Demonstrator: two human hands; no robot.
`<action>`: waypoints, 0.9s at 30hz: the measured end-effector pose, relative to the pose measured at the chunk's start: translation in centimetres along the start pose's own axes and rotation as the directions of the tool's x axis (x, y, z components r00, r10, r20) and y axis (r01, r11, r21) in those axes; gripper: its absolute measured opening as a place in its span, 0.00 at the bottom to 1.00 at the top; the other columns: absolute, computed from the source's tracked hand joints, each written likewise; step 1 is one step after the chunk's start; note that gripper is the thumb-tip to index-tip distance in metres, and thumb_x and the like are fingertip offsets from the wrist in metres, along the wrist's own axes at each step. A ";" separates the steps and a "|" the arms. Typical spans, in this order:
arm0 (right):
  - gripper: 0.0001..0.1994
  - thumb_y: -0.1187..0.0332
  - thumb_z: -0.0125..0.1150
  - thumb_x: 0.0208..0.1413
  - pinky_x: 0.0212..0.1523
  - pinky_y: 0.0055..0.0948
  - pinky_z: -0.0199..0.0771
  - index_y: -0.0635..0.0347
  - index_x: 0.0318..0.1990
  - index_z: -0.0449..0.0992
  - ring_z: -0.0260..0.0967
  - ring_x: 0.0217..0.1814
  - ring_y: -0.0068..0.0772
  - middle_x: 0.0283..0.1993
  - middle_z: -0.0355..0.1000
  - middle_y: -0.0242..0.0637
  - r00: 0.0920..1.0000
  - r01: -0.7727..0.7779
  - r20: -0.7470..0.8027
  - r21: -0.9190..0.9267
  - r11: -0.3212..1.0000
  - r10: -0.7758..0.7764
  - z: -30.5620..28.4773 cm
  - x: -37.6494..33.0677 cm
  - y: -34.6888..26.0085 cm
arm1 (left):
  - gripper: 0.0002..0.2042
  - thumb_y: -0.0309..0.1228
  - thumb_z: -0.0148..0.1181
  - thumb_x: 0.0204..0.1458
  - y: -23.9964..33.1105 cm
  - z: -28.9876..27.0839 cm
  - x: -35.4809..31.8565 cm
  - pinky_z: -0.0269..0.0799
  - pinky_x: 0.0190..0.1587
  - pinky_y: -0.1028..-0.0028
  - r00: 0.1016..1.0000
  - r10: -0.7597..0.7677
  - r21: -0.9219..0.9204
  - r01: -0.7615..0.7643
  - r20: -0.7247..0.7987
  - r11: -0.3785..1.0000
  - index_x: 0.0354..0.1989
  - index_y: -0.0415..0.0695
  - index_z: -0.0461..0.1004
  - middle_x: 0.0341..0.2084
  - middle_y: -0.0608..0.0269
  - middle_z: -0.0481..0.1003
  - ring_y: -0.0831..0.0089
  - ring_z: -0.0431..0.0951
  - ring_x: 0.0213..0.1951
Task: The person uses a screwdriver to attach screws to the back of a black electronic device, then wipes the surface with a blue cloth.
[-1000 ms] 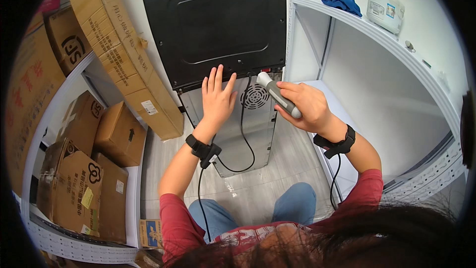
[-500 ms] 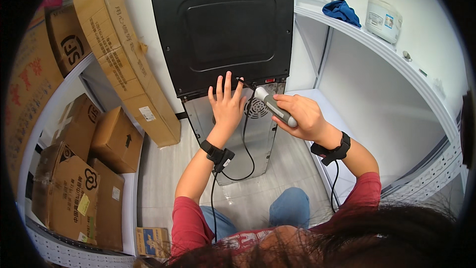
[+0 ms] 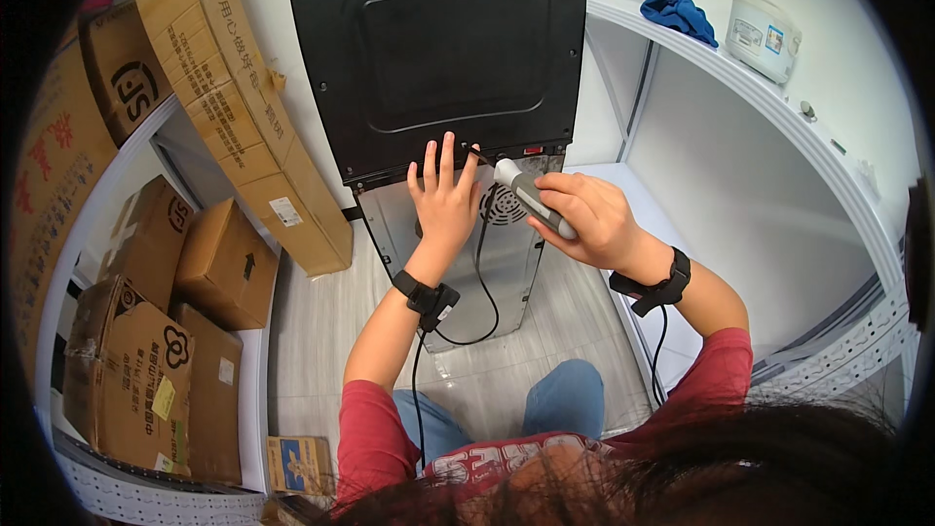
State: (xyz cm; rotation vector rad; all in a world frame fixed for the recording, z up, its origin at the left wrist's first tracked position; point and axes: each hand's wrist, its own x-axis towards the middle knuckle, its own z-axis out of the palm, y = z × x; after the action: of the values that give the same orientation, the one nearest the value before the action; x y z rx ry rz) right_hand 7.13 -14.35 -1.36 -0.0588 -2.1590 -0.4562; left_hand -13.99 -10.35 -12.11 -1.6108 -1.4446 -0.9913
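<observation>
Your left hand [image 3: 446, 203] lies flat, fingers spread, against the back of the upright appliance [image 3: 443, 58], right where its black rear panel meets the grey metal lower section [image 3: 458, 263]. Your right hand [image 3: 589, 219] is closed in a firm grip around a grey electric screwdriver [image 3: 531, 197], its tip pointed at the lower edge of the black panel, just beside your left fingertips and above the round fan grille [image 3: 502, 205]. The appliance stands on the floor between a leaning cardboard box [image 3: 234, 107] and a white shelf unit [image 3: 779, 117]. A black cord [image 3: 482, 282] hangs down the grey section.
</observation>
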 end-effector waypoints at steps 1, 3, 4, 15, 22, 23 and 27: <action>0.16 0.73 0.69 0.38 0.28 0.28 0.72 0.65 0.36 0.70 0.70 0.29 0.37 0.40 0.71 0.43 1.000 -0.008 0.002 0.002 1.000 0.008 0.1 0.1 0.0 | 0.25 0.36 0.61 0.44 0.0 0.0 0.0 0.46 0.60 0.52 1.000 -0.001 -0.001 0.001 -0.001 1.000 0.56 0.56 0.68 0.63 0.57 0.55 0.56 0.53 0.63; 0.16 0.73 0.69 0.38 0.29 0.29 0.72 0.65 0.36 0.70 0.70 0.30 0.37 0.40 0.71 0.42 0.998 -0.052 -0.024 0.024 0.998 0.053 0.2 0.0 0.1 | 0.25 0.36 0.61 0.44 0.0 0.1 0.1 0.46 0.60 0.52 1.000 0.003 -0.006 -0.003 -0.005 1.000 0.55 0.56 0.68 0.63 0.57 0.55 0.56 0.53 0.63; 0.16 0.74 0.69 0.38 0.29 0.29 0.72 0.65 0.36 0.70 0.70 0.30 0.38 0.40 0.71 0.42 0.996 -0.073 -0.038 0.036 0.997 0.075 0.2 0.0 0.1 | 0.25 0.36 0.61 0.44 0.0 0.2 0.0 0.46 0.60 0.52 1.000 0.006 -0.002 -0.006 -0.002 1.000 0.55 0.56 0.69 0.63 0.57 0.55 0.56 0.53 0.63; 0.14 0.73 0.63 0.37 0.26 0.28 0.71 0.60 0.36 0.72 0.68 0.28 0.32 0.40 0.71 0.39 0.997 0.007 0.080 -0.114 0.993 0.002 0.3 1.6 -1.1 | 0.24 0.34 0.60 0.44 0.1 0.4 0.0 0.47 0.60 0.51 1.000 -0.010 -0.008 0.010 -0.013 1.000 0.54 0.55 0.69 0.63 0.57 0.55 0.57 0.53 0.64; 0.13 0.68 0.67 0.42 0.21 0.25 0.69 0.59 0.36 0.73 0.69 0.22 0.31 0.35 0.69 0.38 0.990 -0.029 0.130 -0.214 0.976 0.058 0.2 4.1 -1.6 | 0.18 0.24 0.58 0.42 -0.7 -1.2 1.4 0.58 0.54 0.60 0.980 -0.070 -0.321 0.006 -0.189 0.947 0.46 0.43 0.72 0.49 0.57 0.70 0.61 0.68 0.52; 0.12 0.68 0.66 0.43 0.21 0.25 0.69 0.59 0.36 0.73 0.69 0.21 0.31 0.34 0.69 0.37 0.986 -0.051 0.145 -0.193 0.980 0.079 0.2 4.9 -1.7 | 0.18 0.20 0.58 0.41 -1.1 -1.9 2.0 0.62 0.49 0.64 0.960 -0.112 -0.412 -0.003 -0.255 0.911 0.44 0.40 0.73 0.44 0.58 0.73 0.62 0.72 0.46; 0.12 0.65 0.65 0.43 0.17 0.25 0.67 0.57 0.35 0.71 0.66 0.18 0.30 0.32 0.67 0.35 0.986 -0.020 0.156 -0.221 0.975 0.055 1.1 6.6 -1.0 | 0.21 0.23 0.60 0.38 0.7 -4.4 4.4 0.63 0.44 0.66 0.949 -0.145 -0.536 -0.029 -0.281 0.844 0.45 0.43 0.71 0.40 0.58 0.72 0.61 0.72 0.42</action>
State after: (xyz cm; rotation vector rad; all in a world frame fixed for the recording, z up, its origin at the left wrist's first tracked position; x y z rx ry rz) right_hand 2.10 -15.73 2.99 -0.2673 -2.2524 -0.6859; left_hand -13.29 -12.53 -6.23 -1.6852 -1.0521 -1.7194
